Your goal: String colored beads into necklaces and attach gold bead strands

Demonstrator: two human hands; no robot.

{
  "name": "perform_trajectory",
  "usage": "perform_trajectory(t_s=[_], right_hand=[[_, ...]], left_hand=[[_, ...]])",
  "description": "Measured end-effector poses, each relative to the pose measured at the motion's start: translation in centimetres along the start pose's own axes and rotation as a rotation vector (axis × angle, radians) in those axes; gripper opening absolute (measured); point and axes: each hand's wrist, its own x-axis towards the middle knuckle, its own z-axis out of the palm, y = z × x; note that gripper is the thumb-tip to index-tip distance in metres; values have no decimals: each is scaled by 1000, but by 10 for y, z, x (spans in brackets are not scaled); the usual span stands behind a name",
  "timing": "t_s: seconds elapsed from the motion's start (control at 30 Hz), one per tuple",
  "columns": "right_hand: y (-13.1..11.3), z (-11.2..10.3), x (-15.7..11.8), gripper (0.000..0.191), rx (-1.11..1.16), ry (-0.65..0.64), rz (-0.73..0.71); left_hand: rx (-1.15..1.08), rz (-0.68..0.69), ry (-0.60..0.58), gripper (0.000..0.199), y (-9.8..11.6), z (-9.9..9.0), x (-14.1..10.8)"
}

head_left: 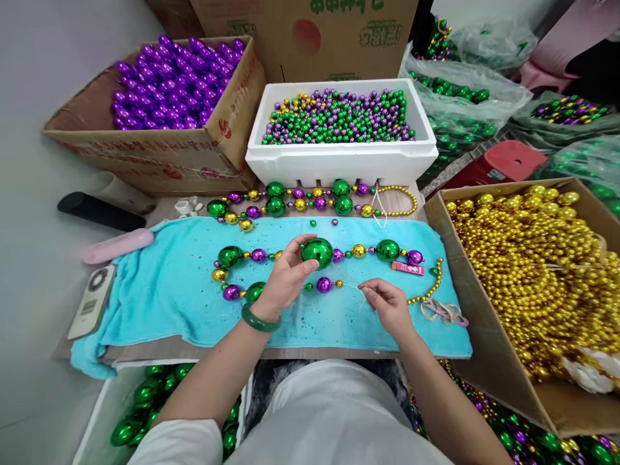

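Note:
My left hand (287,274), a green bangle at its wrist, is closed around a big shiny green bead (318,253) above the towel. A thin pale string (347,281) runs to my right hand (385,303), which pinches it between thumb and fingertips. Under and beside my hands lies a strand of beads (358,250) in green, purple and gold, bent in a loop. Its lower row ends near a purple bead (323,284) and a small gold bead (340,283). My left hand hides part of the strand.
A blue towel (159,284) covers the table. Behind it lie a finished-looking bead necklace (317,204) and a white foam box (339,152) of small beads. Cardboard boxes stand left (159,152) and right (489,323). Scissors (443,312), a pink packet (407,268) and a fan-like device (92,302) lie around.

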Motion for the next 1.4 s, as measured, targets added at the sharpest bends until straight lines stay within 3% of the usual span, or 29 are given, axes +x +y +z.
perform_trajectory(t_s=[0.23,0.43,0.87,1.0,1.1,1.2,1.27,1.33,1.4], right_hand=[[2,-2,1,25,65,-17,39],[1,-6,2,20,14,13,14],[5,-6,3,21,95,-3,57],[1,-2,4,21,113,-7,68],[2,-1,6,23,200,-30,133],[7,-4,7,28,322,-39,210],[9,-8,8,31,386,-10,247],[9,-11,9,34,411,33,254],[7,-14,9,34,413,62,242]], left_hand=[[-32,-20,-37,50,-1,2,0],[59,72,-42,53,0,4,-1],[71,24,-173,55,-1,3,-2],[288,-30,-275,57,-9,5,-1],[571,-62,-478,62,-4,6,6],[983,5,-672,58,12,6,31],[1248,83,-618,45,18,6,58],[1443,146,-376,34,16,7,89],[1510,120,-233,27,6,9,119]])
